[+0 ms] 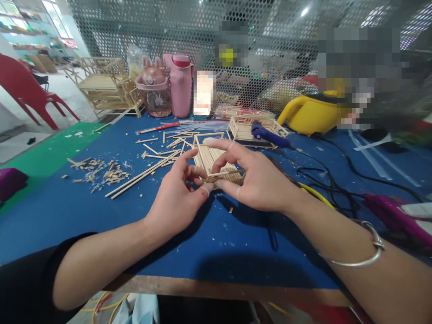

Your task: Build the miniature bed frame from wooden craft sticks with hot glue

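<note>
Between my hands is a small model of thin wooden sticks [215, 157], with a slatted flat base and a stick frame along its edges. My left hand [182, 186] pinches its near left corner between thumb and fingers. My right hand [249, 173] curls over the near side, thumb below and fingers above, gripping the same model. Loose wooden sticks [145, 175] lie left of it on the blue table [162, 256]. Behind my right hand a second stick model [241, 130] stands, with a blue glue gun [270, 135] resting against it.
Small stick offcuts [114, 173] are scattered at the left. A pink tumbler [181, 85], a clear bottle [157, 96] and a lit phone [203, 96] stand at the back. Black cables [324, 180] run across the right side, near a yellow container [310, 114]. A perforated screen [189, 36] rises behind.
</note>
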A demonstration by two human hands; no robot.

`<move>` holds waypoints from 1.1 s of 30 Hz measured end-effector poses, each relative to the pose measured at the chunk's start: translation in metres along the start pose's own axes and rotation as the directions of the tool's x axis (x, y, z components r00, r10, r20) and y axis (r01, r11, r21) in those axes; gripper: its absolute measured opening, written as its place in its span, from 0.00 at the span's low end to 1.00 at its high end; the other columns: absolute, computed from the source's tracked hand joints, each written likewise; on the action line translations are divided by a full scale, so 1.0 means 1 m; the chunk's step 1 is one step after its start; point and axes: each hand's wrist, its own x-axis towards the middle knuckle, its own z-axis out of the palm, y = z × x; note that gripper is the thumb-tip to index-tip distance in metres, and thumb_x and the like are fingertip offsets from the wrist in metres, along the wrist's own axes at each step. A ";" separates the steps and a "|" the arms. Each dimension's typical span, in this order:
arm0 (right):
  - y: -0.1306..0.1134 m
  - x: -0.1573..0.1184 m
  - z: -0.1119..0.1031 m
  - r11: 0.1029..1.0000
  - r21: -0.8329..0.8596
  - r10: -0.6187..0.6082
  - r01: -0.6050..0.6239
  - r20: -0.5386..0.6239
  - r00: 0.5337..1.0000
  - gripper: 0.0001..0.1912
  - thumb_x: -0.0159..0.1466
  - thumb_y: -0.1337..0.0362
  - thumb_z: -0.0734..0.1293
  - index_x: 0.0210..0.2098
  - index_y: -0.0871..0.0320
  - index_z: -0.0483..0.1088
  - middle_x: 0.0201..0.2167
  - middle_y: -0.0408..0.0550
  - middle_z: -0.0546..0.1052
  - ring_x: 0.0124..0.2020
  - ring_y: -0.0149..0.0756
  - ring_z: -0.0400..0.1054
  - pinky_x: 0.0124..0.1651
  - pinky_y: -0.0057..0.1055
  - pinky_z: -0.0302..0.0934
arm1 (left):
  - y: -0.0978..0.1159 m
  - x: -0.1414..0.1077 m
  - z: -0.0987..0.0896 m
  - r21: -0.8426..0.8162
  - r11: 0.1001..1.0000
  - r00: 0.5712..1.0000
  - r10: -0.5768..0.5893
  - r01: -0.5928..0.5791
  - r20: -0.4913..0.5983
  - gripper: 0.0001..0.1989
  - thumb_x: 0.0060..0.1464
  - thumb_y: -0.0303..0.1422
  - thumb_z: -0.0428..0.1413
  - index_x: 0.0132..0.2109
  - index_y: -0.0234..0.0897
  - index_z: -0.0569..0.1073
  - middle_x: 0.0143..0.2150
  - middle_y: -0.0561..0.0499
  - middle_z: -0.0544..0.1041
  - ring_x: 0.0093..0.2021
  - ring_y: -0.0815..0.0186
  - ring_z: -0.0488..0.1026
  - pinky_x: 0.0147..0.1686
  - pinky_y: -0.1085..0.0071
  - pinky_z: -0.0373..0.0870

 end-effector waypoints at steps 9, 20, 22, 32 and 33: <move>-0.001 -0.006 0.010 0.996 -0.023 0.082 -0.085 -0.096 0.992 0.30 0.55 0.72 0.66 0.57 0.52 0.61 0.35 0.41 0.77 0.40 0.38 0.72 0.51 0.40 0.63 | -0.001 0.001 0.000 -0.018 1.000 1.000 0.015 -0.015 0.008 0.33 0.48 0.25 0.58 0.60 0.39 0.57 0.35 0.53 0.74 0.33 0.69 0.71 0.31 0.73 0.67; 0.002 -0.008 0.009 0.998 0.030 0.057 -0.054 -0.123 0.991 0.30 0.55 0.71 0.67 0.56 0.50 0.62 0.54 0.47 0.71 0.44 0.39 0.72 0.49 0.38 0.65 | -0.003 0.002 0.001 -0.098 0.995 1.000 0.015 -0.015 -0.002 0.33 0.47 0.25 0.60 0.60 0.40 0.59 0.35 0.54 0.74 0.35 0.69 0.72 0.35 0.71 0.67; 0.001 -0.010 0.007 0.999 0.010 0.055 -0.054 -0.103 0.993 0.30 0.55 0.71 0.68 0.56 0.51 0.62 0.48 0.46 0.76 0.44 0.41 0.72 0.49 0.40 0.65 | -0.002 0.002 0.001 -0.091 0.996 1.000 0.010 -0.010 -0.006 0.33 0.47 0.25 0.59 0.59 0.40 0.59 0.35 0.54 0.74 0.34 0.70 0.71 0.34 0.72 0.67; -0.001 -0.012 0.009 0.998 0.004 0.058 -0.058 -0.110 0.992 0.28 0.57 0.69 0.68 0.57 0.51 0.60 0.37 0.42 0.78 0.38 0.37 0.73 0.47 0.39 0.64 | -0.001 0.001 0.000 -0.095 0.995 1.000 0.009 -0.008 0.010 0.33 0.47 0.25 0.59 0.60 0.39 0.58 0.36 0.53 0.74 0.35 0.69 0.71 0.35 0.72 0.67; -0.001 -0.012 0.010 0.998 0.004 0.057 -0.057 -0.115 0.992 0.28 0.58 0.69 0.68 0.57 0.51 0.60 0.36 0.41 0.78 0.38 0.37 0.73 0.48 0.39 0.64 | 0.000 0.001 0.000 -0.093 0.996 1.000 0.003 -0.002 0.009 0.33 0.47 0.25 0.59 0.60 0.39 0.58 0.36 0.53 0.74 0.35 0.69 0.71 0.34 0.72 0.67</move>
